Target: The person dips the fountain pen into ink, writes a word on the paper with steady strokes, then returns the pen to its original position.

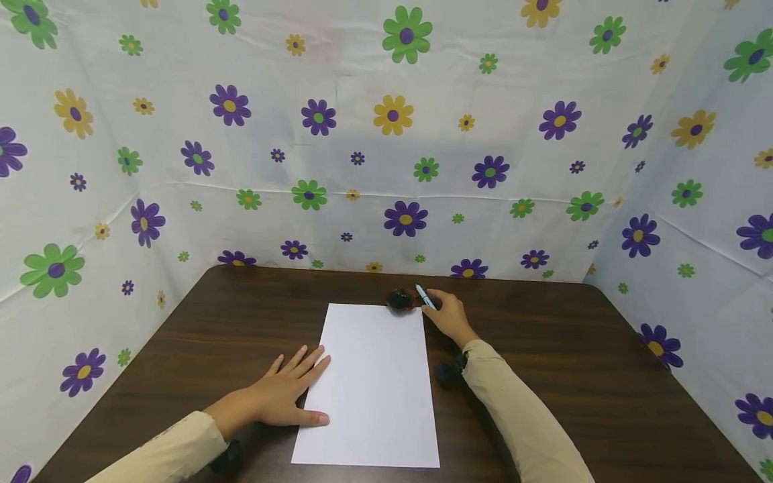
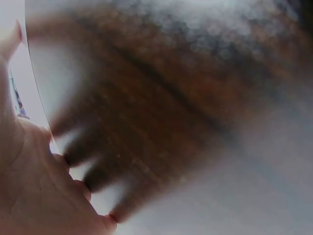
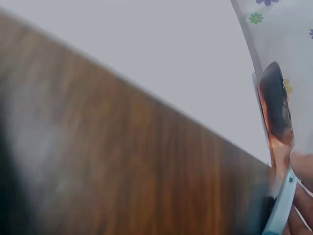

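Note:
A white sheet of paper [image 1: 371, 389] lies on the dark wooden table. My left hand [image 1: 284, 392] rests with spread fingers over its left edge, thumb and fingertips on the sheet. At the far right corner of the paper, my right hand [image 1: 448, 316] pinches a light blue pen [image 1: 425, 295], which also shows in the right wrist view [image 3: 281, 208]. Sunglasses [image 1: 400, 300] with dark lenses and a reddish-brown frame sit at the paper's far edge; the right fingers [image 3: 304, 169] are right against them, partly hiding them. Whether they grip the frame too, I cannot tell.
The brown tabletop [image 1: 543, 342] extends around the sheet on both sides. A white flower-patterned cloth [image 1: 362, 141] hangs behind the table and along its left and right sides.

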### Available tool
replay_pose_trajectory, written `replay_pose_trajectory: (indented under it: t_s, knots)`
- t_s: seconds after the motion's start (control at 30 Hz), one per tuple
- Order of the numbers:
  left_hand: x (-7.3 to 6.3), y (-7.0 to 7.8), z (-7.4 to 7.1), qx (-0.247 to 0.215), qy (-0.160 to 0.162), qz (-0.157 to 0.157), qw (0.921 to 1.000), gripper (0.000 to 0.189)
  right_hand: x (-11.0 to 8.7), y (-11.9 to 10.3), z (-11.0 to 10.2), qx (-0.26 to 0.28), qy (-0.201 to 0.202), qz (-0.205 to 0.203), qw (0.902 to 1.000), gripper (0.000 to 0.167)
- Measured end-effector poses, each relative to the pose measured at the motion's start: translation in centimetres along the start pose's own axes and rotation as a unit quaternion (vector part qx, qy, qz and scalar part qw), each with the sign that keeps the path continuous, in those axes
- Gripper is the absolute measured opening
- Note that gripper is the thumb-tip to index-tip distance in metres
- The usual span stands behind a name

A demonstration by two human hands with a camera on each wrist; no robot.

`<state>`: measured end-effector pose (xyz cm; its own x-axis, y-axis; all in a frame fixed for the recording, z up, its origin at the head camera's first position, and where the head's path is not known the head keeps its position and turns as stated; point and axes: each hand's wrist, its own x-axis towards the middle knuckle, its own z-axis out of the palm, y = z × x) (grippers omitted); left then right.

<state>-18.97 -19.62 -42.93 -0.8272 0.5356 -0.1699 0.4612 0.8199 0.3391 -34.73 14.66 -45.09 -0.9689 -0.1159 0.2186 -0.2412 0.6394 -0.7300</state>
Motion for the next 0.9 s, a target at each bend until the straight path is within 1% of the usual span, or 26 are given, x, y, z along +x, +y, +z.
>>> replay_pose_trajectory:
  t_s: [0.1, 0.17, 0.3, 0.4, 0.47, 0.7, 0.9]
  knots:
    - [0.0, 0.0, 0.0, 0.000, 0.000, -0.003, 1.0000, 0.101, 0.1, -0.3, 0.5, 0.001, 0.033, 0.001, 0.9994, 0.043]
    - [0.0, 0.0, 0.0, -0.001, -0.001, -0.003, 1.0000, 0.101, 0.2, -0.3, 0.9, -0.001, 0.051, 0.011, 0.9986, 0.039]
    - [0.0, -0.1, 0.1, 0.000, -0.005, -0.003, 1.0000, 0.102, 0.4, -0.2, 1.6, -0.009, 0.084, 0.024, 0.9961, 0.032]
    - [0.1, -0.1, 0.1, 0.002, -0.002, -0.003, 1.0000, 0.102, 0.6, -0.3, 1.9, -0.011, 0.105, 0.023, 0.9941, 0.028]
    - [0.1, -0.1, 0.0, 0.003, -0.001, -0.005, 1.0000, 0.102, 0.7, -0.4, 1.9, -0.014, 0.112, 0.022, 0.9934, 0.026]
    - [-0.1, 0.1, -0.2, -0.005, -0.008, -0.010, 0.9999, 0.102, 0.6, -0.6, 1.9, -0.026, 0.105, 0.031, 0.9936, 0.025]
    - [0.0, 0.1, -0.1, -0.006, -0.008, -0.010, 0.9999, 0.102, 0.7, -0.5, 2.0, -0.025, 0.110, 0.034, 0.9930, 0.024]
